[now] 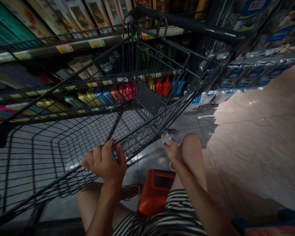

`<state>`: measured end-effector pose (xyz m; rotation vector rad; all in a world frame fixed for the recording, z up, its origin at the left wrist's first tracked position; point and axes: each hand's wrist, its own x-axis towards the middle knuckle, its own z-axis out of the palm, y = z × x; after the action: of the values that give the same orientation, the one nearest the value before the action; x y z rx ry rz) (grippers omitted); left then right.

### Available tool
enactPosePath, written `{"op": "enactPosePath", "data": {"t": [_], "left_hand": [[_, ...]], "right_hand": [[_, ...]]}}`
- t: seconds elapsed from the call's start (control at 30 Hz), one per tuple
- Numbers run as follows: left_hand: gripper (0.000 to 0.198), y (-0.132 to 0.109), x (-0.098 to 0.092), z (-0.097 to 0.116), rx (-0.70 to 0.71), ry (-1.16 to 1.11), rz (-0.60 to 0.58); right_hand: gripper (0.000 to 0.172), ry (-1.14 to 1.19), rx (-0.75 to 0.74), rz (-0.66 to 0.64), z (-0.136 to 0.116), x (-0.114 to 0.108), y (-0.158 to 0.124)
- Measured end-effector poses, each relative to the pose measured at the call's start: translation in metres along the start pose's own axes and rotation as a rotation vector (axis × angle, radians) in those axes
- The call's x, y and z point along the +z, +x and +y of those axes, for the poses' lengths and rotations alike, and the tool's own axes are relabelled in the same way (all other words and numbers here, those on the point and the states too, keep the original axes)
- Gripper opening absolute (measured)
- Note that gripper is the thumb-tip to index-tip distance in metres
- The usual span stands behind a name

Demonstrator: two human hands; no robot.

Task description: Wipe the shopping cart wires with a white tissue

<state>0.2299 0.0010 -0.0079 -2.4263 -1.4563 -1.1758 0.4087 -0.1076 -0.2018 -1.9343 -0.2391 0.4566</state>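
Note:
A dark wire shopping cart (pixel 61 144) stands right in front of me, its basket stretching to the left. My left hand (pixel 108 159) is wrapped over the cart's near top rail. Low beside the cart, my right hand (pixel 171 149) grips a crumpled whitish cloth or tissue (pixel 166 138); which of the two I cannot tell. That cloth is close to the lower rear part of the cart frame. The cart's push handle (pixel 186 24) is at the upper right, away from both hands.
Store shelves (pixel 83 42) with boxes and colourful bottles (pixel 162 86) run behind the cart. Hanging packets (pixel 250 72) are at the upper right. Between my legs is a red plastic stool or box (pixel 152 193). Tiled floor (pixel 255 144) stretches to the right.

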Motion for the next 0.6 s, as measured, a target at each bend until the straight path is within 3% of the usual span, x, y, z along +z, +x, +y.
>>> {"op": "enactPosePath", "data": {"t": [0.13, 0.3, 0.47, 0.6], "left_hand": [[0.032, 0.000, 0.000, -0.001, 0.014, 0.014, 0.004], [0.030, -0.001, 0.003, -0.005, 0.053, 0.041, 0.033], [0.029, -0.002, 0.004, -0.006, 0.125, 0.064, 0.065], [0.032, -0.002, 0.002, -0.004, 0.105, 0.049, 0.044]], "right_hand": [[0.022, 0.184, -0.105, 0.150, -0.026, 0.008, -0.005], [0.024, 0.275, -0.120, 0.200, -0.046, 0.038, -0.008], [0.019, 0.283, -0.016, 0.090, -0.021, 0.057, -0.020], [0.011, 0.244, 0.097, 0.008, 0.002, 0.075, -0.028]]}}
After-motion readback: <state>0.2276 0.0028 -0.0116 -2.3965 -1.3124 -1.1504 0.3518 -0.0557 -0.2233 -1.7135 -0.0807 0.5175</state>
